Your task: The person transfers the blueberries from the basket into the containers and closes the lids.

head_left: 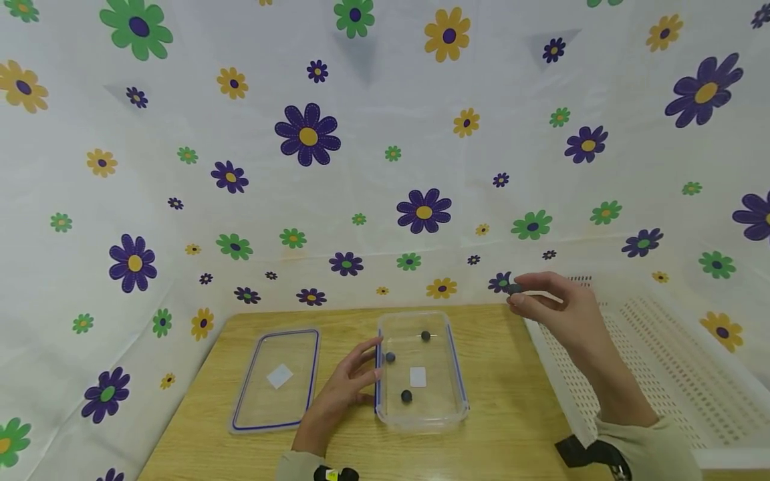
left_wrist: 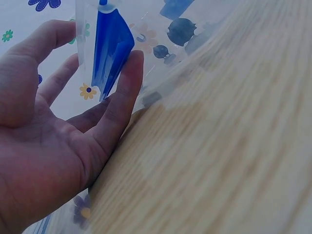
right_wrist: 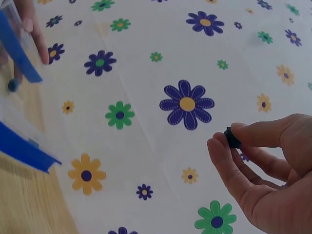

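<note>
In the head view my right hand (head_left: 565,310) is raised over the near-left rim of the white basket, pinching a dark blueberry (head_left: 514,288) between thumb and fingertips. The right wrist view shows the same blueberry (right_wrist: 232,138) with its small crown. My left hand (head_left: 343,384) rests against the left wall of a clear plastic box (head_left: 421,422), fingers spread and loosely bent beside its blue latch (left_wrist: 111,48). Inside the box lie three blueberries, one near the back (head_left: 426,335), one by the left wall (head_left: 390,357), one toward the front (head_left: 406,396).
A clear lid (head_left: 249,424) with a blue seal lies left of the box on the wooden table (head_left: 499,401). A white perforated basket (head_left: 680,374) stands at the right, under my right forearm. Flowered cloth (head_left: 361,187) hangs behind and at the sides.
</note>
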Tool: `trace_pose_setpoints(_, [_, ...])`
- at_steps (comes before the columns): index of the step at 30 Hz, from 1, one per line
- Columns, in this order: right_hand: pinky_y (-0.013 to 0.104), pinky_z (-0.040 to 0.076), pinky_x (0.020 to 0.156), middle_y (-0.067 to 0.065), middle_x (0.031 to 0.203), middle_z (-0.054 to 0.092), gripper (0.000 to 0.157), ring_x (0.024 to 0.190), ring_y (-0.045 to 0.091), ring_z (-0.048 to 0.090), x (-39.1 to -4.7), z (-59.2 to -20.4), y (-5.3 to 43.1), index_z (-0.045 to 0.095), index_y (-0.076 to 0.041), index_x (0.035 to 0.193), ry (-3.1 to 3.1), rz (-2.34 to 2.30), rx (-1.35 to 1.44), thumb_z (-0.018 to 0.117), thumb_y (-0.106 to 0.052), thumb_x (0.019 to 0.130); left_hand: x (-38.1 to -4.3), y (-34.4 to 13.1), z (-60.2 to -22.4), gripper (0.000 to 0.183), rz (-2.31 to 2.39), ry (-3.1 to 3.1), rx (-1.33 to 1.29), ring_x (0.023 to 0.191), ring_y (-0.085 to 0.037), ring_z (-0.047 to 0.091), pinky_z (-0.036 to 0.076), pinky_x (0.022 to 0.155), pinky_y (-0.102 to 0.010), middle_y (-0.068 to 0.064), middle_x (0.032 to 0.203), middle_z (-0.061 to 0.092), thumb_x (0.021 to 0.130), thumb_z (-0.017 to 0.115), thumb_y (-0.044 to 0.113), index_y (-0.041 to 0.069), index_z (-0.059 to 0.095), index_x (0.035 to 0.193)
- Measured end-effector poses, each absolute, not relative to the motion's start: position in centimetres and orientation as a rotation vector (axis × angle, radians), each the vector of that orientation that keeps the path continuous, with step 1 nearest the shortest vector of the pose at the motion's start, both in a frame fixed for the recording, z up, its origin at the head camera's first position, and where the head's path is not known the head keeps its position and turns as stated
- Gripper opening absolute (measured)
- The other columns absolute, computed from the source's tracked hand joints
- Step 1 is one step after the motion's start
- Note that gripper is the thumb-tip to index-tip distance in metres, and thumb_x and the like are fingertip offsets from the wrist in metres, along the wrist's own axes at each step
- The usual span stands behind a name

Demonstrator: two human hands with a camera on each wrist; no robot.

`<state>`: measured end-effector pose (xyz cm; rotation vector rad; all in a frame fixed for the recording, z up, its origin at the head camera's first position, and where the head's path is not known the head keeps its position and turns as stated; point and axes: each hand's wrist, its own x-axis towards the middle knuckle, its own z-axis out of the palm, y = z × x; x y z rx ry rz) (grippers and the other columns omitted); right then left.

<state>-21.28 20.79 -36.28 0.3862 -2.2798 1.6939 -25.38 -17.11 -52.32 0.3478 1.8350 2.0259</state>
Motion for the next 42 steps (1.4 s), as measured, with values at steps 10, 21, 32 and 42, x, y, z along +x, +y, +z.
trace_pose_setpoints(10, [0.032,0.058,0.088,0.01,0.112,0.068,0.031,0.093,0.019,0.075,-20.1,-38.5,16.3,0.062,0.01,0.122,-2.03,2.017,0.374,0.071,-0.004,0.096,-25.4,-16.7,-52.5,0.067,2.029,1.798,0.36,0.128,-0.037,0.056,0.06,0.081,-0.047,-0.019,0.164,0.029,0.102,0.065,0.013,0.018,0.033,0.161])
trace_pose_setpoints(21, [0.038,0.06,0.085,0.022,0.111,0.069,0.025,0.092,0.023,0.075,-21.0,-42.1,12.7,0.066,0.008,0.116,-2.027,2.117,0.406,0.073,-0.003,0.094,-25.4,-16.6,-52.4,0.066,2.017,1.81,0.337,0.13,-0.037,0.054,0.06,0.081,-0.046,-0.018,0.165,0.027,0.102,0.066,0.015,0.024,0.036,0.16])
trace_pose_setpoints(32, [0.039,0.061,0.082,0.026,0.114,0.064,0.025,0.096,0.039,0.072,-22.4,-46.2,10.2,0.065,0.009,0.114,-2.022,2.176,0.436,0.074,-0.001,0.093,-25.4,-17.0,-52.7,0.067,2.011,1.823,0.347,0.133,-0.04,0.051,0.059,0.084,-0.05,-0.018,0.166,0.026,0.103,0.064,0.014,0.02,0.032,0.162])
trace_pose_setpoints(42, [0.034,0.061,0.08,0.018,0.109,0.069,0.017,0.096,0.035,0.072,-23.1,-47.8,9.4,0.07,0.002,0.11,-2.175,2.047,0.431,0.074,-0.003,0.094,-25.5,-17.1,-52.4,0.065,2.023,1.825,0.344,0.133,-0.039,0.051,0.06,0.083,-0.048,-0.017,0.165,0.028,0.104,0.062,0.011,0.022,0.034,0.161])
